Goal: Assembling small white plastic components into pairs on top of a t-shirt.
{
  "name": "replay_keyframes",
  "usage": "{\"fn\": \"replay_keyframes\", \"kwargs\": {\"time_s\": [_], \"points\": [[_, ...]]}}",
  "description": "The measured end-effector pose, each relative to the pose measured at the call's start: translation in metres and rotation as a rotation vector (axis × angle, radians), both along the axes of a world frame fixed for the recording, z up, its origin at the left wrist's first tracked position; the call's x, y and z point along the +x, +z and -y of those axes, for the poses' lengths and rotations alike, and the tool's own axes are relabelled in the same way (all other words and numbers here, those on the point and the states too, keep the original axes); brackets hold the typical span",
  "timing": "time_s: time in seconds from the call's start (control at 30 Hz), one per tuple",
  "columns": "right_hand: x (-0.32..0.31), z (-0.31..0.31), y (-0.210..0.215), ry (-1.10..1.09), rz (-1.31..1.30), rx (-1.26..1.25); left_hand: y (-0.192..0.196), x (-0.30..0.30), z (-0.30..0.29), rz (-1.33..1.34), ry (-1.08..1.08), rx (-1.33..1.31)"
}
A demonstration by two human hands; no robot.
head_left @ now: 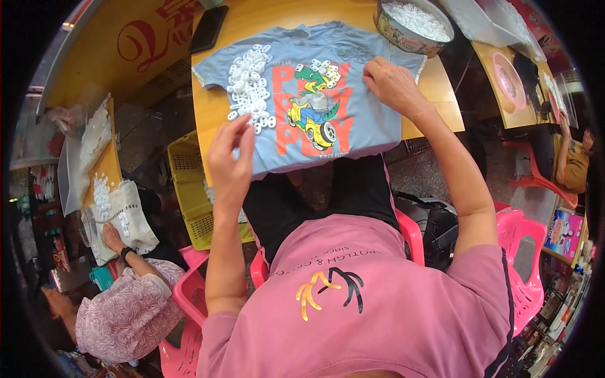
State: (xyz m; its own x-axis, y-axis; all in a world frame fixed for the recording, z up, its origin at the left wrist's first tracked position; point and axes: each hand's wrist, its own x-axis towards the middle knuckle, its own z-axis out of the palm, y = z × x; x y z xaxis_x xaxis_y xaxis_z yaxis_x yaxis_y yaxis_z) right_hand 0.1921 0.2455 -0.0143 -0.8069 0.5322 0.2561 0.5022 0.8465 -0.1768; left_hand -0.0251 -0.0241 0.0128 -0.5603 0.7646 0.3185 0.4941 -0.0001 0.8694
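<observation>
Left hand (228, 154), in the head view, is at the lower left of the blue-grey T-shirt (378, 129), fingertips beside the white pieces (249, 85) heaped on its left side; whether it holds one cannot be told. Right hand (396, 87) is at the T-shirt's upper right, fingers bunched, grip on the fabric indeterminate. A round tub (413, 45) stands beside the T-shirt's upper-right edge.
</observation>
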Motion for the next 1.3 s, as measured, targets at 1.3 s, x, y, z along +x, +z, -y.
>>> {"fn": "replay_keyframes", "kwargs": {"time_s": [1.3], "points": [[-0.015,0.084,0.031,0.048,-0.932,-1.268,0.024,0.041,-0.097,0.649,-0.418,0.033]]}}
